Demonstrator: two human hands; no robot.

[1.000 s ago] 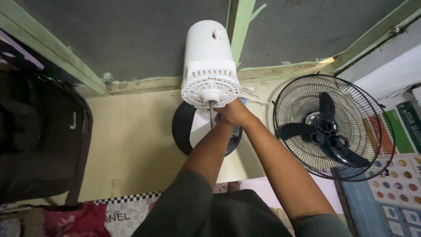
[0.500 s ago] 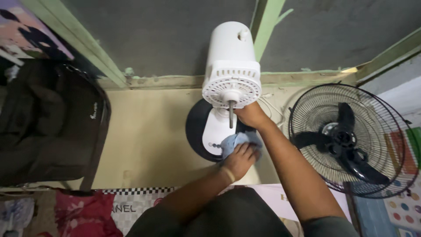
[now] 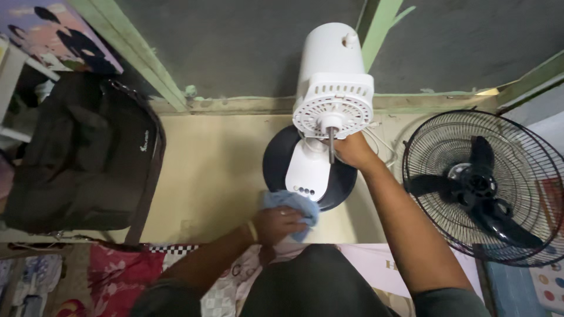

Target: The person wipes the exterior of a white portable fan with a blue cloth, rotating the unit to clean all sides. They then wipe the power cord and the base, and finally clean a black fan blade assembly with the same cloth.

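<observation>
Under motor head (image 3: 333, 105), right hand (image 3: 351, 149) partly hidden; left hand (image 3: 276, 224) bunches cloth (image 3: 292, 205).

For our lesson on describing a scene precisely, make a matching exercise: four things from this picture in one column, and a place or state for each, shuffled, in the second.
Things:
1. blue cloth
2. white fan motor housing
3. black bag
4. black fan cage with blades

Places or states:
A. lies at the far left
B. held in the left hand
C. lies at the right
D. steadied from below by the right hand

Pairs: 1-B, 2-D, 3-A, 4-C
</observation>
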